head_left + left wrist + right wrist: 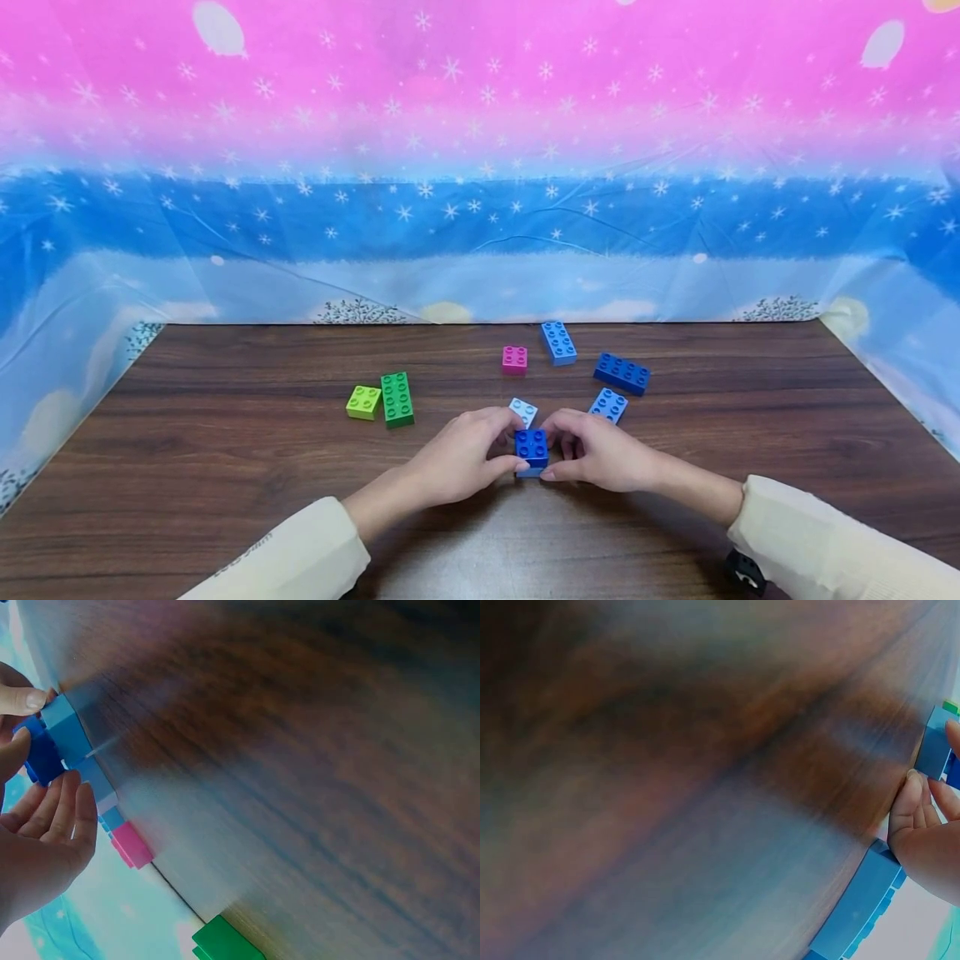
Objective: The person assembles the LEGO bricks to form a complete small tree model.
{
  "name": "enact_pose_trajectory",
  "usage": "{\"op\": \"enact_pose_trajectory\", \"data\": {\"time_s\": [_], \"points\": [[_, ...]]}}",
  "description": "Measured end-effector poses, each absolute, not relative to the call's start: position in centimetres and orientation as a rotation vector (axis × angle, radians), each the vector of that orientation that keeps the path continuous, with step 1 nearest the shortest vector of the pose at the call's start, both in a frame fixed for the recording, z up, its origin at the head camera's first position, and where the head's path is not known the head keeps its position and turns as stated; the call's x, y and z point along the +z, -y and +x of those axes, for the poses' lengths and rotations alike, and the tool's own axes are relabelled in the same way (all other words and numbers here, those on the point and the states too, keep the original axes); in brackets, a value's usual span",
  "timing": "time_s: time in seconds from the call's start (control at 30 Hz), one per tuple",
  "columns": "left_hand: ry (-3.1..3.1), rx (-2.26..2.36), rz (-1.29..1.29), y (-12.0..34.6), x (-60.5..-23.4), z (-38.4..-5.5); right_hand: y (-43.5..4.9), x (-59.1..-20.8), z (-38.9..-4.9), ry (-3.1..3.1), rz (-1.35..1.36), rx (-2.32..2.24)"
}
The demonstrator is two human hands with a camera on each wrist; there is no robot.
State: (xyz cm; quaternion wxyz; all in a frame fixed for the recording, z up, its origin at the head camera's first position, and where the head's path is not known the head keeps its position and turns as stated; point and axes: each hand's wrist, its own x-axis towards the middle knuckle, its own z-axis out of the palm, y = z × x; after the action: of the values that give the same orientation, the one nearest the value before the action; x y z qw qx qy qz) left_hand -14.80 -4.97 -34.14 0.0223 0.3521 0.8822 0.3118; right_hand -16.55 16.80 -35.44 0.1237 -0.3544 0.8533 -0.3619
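A small dark blue toy building brick [532, 454] sits on top of a light blue brick [69, 727], low over the table's near middle. My left hand [467, 457] pinches the dark blue brick from the left, thumb at the near side and fingers at the far side. From the right, my right hand [603, 454] holds the light blue brick beneath, its thumb near the lower front corner. Just behind the pair lies a pale blue brick [522, 410], partly hidden by my left fingers. The hands cover much of the stack's sides.
On the wooden table [225, 467], a lime brick [363, 402] and a green brick [397, 400] lie left. Behind are a pink brick [514, 360] and a blue brick [558, 342]. A long dark blue brick [622, 373] and another blue brick [608, 405] lie right.
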Motion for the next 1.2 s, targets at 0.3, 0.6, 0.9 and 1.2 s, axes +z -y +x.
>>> {"op": "enact_pose_trajectory", "data": {"time_s": [0.3,0.6,0.9,1.2], "points": [[-2.742,0.951,1.118,4.97,-34.17,-14.91,-16.72,-35.33,-16.49,-2.491,-1.025,-1.036],[-2.742,0.937,1.134,5.0,-34.03,-14.9,-16.66,-35.27,-16.47,-2.494,-1.03,-1.022],[-2.722,0.948,1.149,5.05,-34.03,-15.23,-16.65,-35.23,-16.44,-2.496,-1.042,-1.013],[-2.71,0.961,1.148,5.01,-33.92,-15.29,-16.64,-35.3,-16.55,-2.494,-1.076,-1.018]]}}
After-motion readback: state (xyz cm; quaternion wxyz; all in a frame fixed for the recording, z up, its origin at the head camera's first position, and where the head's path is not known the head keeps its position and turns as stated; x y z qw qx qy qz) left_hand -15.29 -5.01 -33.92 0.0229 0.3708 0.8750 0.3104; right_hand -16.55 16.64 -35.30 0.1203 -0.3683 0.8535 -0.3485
